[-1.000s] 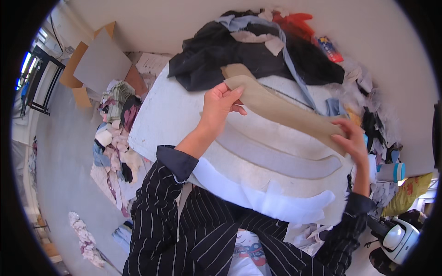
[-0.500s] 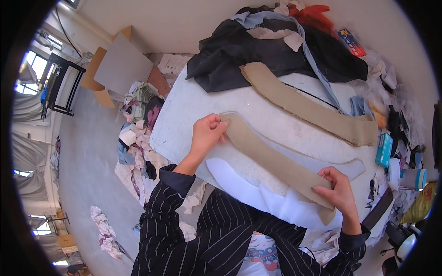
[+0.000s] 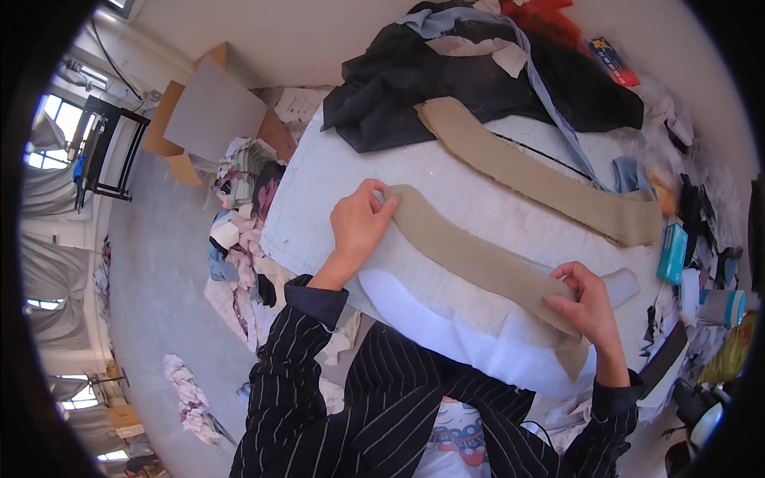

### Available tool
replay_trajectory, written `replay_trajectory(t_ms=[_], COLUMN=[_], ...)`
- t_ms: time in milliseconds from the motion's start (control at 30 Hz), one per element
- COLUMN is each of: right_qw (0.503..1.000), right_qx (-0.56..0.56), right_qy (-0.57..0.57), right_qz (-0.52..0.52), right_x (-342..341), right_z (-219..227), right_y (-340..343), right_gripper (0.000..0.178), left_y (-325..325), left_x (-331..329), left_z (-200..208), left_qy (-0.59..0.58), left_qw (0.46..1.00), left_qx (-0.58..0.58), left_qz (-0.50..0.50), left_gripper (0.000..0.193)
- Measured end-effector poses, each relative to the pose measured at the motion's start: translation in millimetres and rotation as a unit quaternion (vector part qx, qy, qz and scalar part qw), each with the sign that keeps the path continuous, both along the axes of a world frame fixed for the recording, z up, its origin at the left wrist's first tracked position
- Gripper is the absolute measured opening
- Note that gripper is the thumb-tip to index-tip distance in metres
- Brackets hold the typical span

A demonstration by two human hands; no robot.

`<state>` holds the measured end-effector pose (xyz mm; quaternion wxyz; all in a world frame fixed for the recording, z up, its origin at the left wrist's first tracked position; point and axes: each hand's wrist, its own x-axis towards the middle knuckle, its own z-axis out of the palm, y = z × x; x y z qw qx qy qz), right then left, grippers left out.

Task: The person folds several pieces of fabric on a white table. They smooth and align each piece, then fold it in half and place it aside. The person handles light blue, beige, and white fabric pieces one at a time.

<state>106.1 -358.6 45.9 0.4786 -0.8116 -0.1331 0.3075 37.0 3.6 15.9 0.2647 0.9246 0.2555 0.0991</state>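
Observation:
A curved tan fabric strip stretches between my two hands above the pale work table. My left hand pinches its far-left end between thumb and fingers. Toward the other end, my right hand grips the strip's edge, and a short flap hangs below those fingers. Beneath lies a greyish curved piece, mostly covered; its right end pokes out past my right hand. White translucent material runs along the near table edge. Farther back rests a stack of matching tan strips.
Dark cloth is heaped at the table's back, a light blue strip across it. A teal box and scraps crowd the right side. Fabric scraps are piled left of the table, near an open cardboard box.
Both hands have shifted the held tan strip slightly farther from me, so it now covers most of the greyish piece. The view has also moved a little.

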Motion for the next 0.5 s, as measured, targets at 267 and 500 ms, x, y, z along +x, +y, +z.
replay_trajectory(t_ms=[267, 500], right_qw=[1.000, 0.992], right_qx=[0.011, -0.079], right_qy=[-0.002, -0.099], right_qz=[0.014, 0.002], right_x=[6, 7], right_z=[2, -1], right_y=[0, 4], right_gripper=[0.029, 0.031], left_y=[-18, -27], left_x=[-34, -29], left_z=[1, 10], left_qy=[0.081, 0.090], left_qw=[0.922, 0.906], left_qx=[0.120, 0.186], left_qz=[-0.359, -0.369], left_gripper=[0.062, 0.070])
